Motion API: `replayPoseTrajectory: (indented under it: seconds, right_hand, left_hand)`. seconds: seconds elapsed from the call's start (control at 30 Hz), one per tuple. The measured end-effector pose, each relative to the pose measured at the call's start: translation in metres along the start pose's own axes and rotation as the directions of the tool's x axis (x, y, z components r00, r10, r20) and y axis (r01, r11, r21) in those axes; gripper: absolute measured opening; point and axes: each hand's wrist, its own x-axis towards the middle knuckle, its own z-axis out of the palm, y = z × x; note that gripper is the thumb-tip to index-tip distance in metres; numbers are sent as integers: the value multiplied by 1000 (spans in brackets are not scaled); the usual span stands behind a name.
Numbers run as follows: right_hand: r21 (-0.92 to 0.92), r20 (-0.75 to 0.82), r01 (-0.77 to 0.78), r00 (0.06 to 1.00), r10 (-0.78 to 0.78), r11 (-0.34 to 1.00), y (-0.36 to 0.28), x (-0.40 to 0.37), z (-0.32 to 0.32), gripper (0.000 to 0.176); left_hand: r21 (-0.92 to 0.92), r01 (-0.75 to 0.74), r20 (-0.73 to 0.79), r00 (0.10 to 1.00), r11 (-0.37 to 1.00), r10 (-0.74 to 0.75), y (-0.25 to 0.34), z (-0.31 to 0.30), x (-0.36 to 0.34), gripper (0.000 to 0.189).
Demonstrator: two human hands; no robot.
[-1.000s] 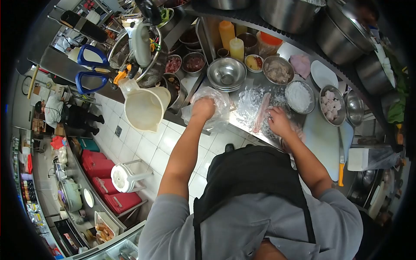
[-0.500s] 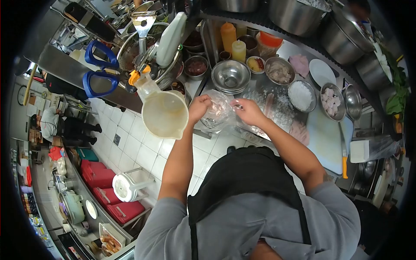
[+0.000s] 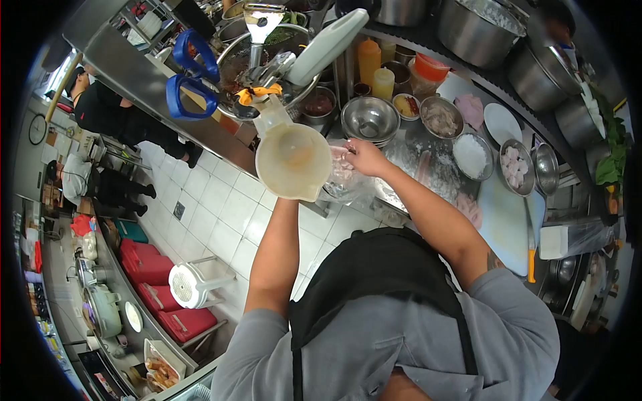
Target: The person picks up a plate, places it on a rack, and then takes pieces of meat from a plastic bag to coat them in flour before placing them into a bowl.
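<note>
My right hand (image 3: 366, 159) is closed, its fingers pinching the rim of a clear plastic bag (image 3: 358, 190). Pinkish pieces that look like raw meat (image 3: 342, 167) show through the film. My left forearm (image 3: 275, 250) reaches up behind a hanging translucent plastic jug (image 3: 294, 164), which hides my left hand and its fingers. Just beyond the bag, a stack of steel bowls (image 3: 371, 119) stands on the metal counter. White powder (image 3: 408, 150) is scattered right of my right hand, with a strip of pale meat (image 3: 423, 166) lying in it.
Steel bowls hold white powder (image 3: 473, 156), pale chunks (image 3: 516, 167) and raw meat (image 3: 442, 117). An orange-handled knife (image 3: 531, 264) lies on the cutting board (image 3: 498, 220). Blue-handled scissors (image 3: 194, 73) hang at upper left. Two people stand in the aisle, near red bins (image 3: 150, 267).
My view has shifted, so the hanging jug now covers my left hand, which was pinching the bag earlier. My right hand has moved slightly left along the bag. Another person appears at upper left.
</note>
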Motion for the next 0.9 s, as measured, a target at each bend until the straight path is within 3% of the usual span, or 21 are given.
replayPoseTrajectory:
  seconds: [0.1,0.13,0.2,0.27,0.43,0.5,0.57,0.63,0.77,0.83,0.9]
  right_hand:
    - [282,63,-124,992,111,951,14,12,-6,24]
    - [451,57,-131,991,118,883,15,12,-7,20]
    - [514,108,-212,977,183,831,17,12,-14,19]
    - [530,169,-261,965,202,807,18,13,-21,18]
    - [395,239,-262,955,177,881,15,12,-37,18]
    - [420,262,-301,943,203,856,8,10,-44,18]
    - [447,273,-318,939,211,836,5,11,-47,18]
    - [477,271,-315,941,203,821,3,14,-50,19]
    - [498,270,-318,941,204,807,-24,10,-56,18]
    - [485,284,-285,946,159,827,-30,12,-56,19]
    - [463,296,-268,945,138,845,-30,16,-55,21]
  left_hand:
    - [139,71,-32,997,988,-67,-21,2,5,14]
    - [305,106,-65,994,946,-91,-18,6,3,16]
    - [602,180,-141,983,778,-118,-10,18,-7,22]
    - [696,5,-92,992,718,83,-31,21,-12,27]
    - [766,-110,-48,973,633,227,-30,23,-21,30]
    - [760,-126,-56,965,638,257,-32,19,-23,30]
    - [734,-8,-85,991,679,103,-33,17,-24,30]
    - [696,240,-107,967,677,-233,3,20,-32,30]
    - [720,-108,56,994,685,98,-64,8,-25,34]
    - [710,-210,117,977,672,180,-74,9,-20,36]
    - [665,-183,85,982,724,170,-65,18,-15,37]
